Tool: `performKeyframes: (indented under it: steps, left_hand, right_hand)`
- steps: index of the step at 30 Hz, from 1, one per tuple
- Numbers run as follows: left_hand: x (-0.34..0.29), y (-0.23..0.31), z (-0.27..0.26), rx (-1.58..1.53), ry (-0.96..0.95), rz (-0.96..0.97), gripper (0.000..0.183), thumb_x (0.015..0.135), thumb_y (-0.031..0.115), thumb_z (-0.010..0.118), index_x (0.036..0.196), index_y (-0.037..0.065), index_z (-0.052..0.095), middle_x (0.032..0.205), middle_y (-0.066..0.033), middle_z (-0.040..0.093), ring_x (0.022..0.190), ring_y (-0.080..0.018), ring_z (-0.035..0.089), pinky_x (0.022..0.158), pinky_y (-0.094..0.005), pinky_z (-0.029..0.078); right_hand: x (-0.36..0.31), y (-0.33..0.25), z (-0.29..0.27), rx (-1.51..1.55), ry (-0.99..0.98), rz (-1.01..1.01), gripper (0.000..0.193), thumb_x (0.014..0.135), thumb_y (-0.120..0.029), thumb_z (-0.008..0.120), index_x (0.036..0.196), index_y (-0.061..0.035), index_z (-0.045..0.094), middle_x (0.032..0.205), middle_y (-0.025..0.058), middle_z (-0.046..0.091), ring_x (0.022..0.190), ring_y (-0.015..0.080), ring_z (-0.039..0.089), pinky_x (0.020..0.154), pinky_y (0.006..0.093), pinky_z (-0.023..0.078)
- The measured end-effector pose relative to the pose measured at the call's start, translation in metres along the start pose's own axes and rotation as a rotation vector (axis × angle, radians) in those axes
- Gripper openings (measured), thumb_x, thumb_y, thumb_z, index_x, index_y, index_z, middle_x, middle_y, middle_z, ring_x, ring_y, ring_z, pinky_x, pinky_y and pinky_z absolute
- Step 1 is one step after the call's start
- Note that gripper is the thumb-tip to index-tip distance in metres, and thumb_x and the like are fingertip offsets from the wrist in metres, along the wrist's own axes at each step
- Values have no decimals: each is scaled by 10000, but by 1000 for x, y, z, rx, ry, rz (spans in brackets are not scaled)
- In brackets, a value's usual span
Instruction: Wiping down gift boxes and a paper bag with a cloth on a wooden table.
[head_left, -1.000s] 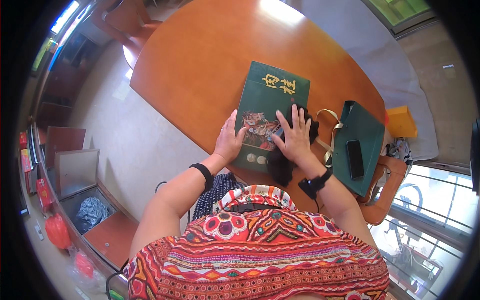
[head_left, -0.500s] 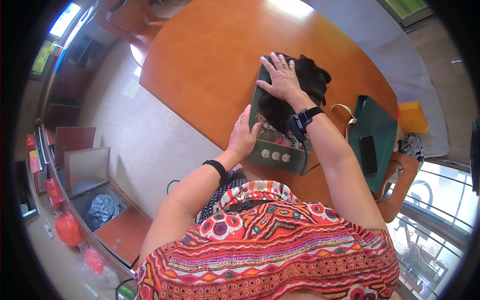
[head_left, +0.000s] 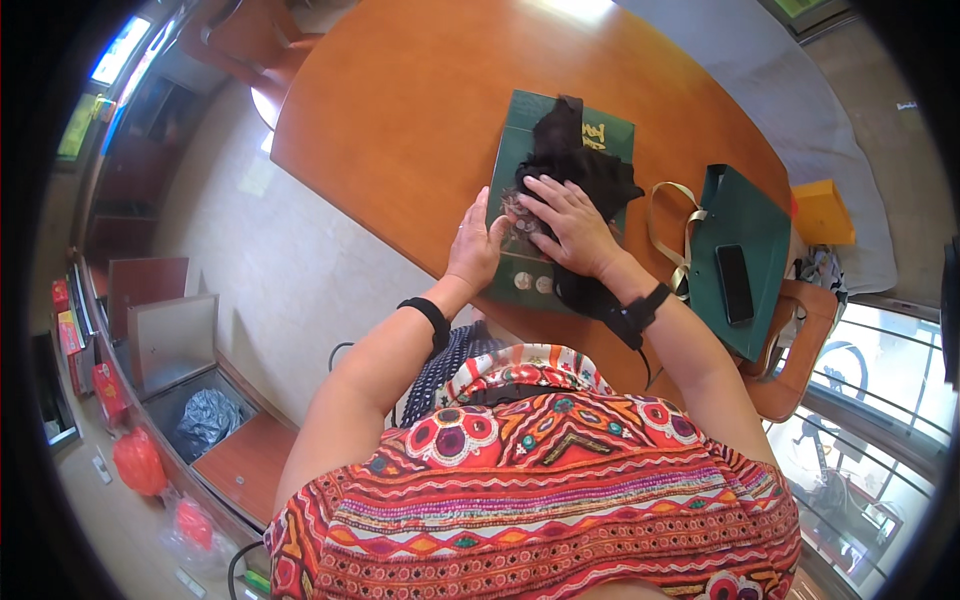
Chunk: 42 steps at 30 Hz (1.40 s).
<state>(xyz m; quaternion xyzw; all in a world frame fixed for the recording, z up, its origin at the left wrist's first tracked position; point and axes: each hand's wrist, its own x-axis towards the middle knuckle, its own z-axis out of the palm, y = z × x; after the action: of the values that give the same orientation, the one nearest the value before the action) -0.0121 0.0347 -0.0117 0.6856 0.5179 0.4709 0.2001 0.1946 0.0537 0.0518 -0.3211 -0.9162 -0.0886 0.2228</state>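
On the orange wooden table (head_left: 400, 110), a black garment (head_left: 580, 175) lies across a dark green flat box (head_left: 515, 170). The right hand (head_left: 565, 225) presses it flat, fingers spread; the left hand (head_left: 477, 245) rests open at the box's edge. Smoothing appears under way; next, an even fold needs both palms.

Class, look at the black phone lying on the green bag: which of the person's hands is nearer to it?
Right. The right hand presses on the black cloth, on the side toward the phone. The left hand rests at the green box's far edge, farther from it.
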Motion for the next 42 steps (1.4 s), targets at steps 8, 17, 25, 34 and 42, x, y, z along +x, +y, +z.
performKeyframes:
  steps: [8, 17, 25, 34, 42]
  left_hand:
    - [4, 0, 13, 35, -16, -34, 601, 973, 335, 532, 1457, 32, 344, 1416, -235, 452, 1287, -392, 458, 1051, -433, 394]
    - [-1, 6, 8, 34, 15, 21, 595, 963, 318, 541, 1447, 24, 357, 1391, -251, 476, 1271, -398, 473, 1043, -428, 402]
    - [-8, 2, -12, 8, 17, 84, 603, 959, 337, 558, 1440, 24, 372, 1383, -251, 486, 1271, -396, 475, 1056, -416, 392]
    - [4, -6, -25, 12, -83, 62, 590, 959, 344, 546, 1443, 47, 385, 1370, -235, 506, 1254, -396, 488, 1041, -414, 403]
    - [54, 48, -58, 27, -167, -134, 540, 958, 306, 545, 1427, 71, 418, 1319, -245, 544, 1213, -403, 520, 1016, -417, 425]
  right_hand:
    - [-81, 29, -14, -120, 114, 452, 675, 844, -352, 624, 1446, -132, 412, 1558, 144, 267, 1401, 354, 308, 1135, 512, 248]
    - [-128, -10, -18, 126, 116, 418, 662, 843, -216, 644, 1446, -94, 399, 1538, 192, 262, 1324, 398, 363, 1099, 450, 346]
    - [-129, -36, -22, 178, 99, 294, 525, 789, -82, 691, 1299, -97, 568, 1318, 188, 473, 1176, 368, 499, 983, 414, 458]
    - [-75, -54, -89, 354, 403, 308, 425, 814, -14, 647, 1236, -22, 595, 1231, 169, 584, 1137, 339, 565, 985, 377, 455]
    - [8, -21, -72, 152, -240, 22, 743, 784, -422, 710, 1435, -195, 434, 1523, 115, 344, 1408, 350, 294, 1131, 578, 222]
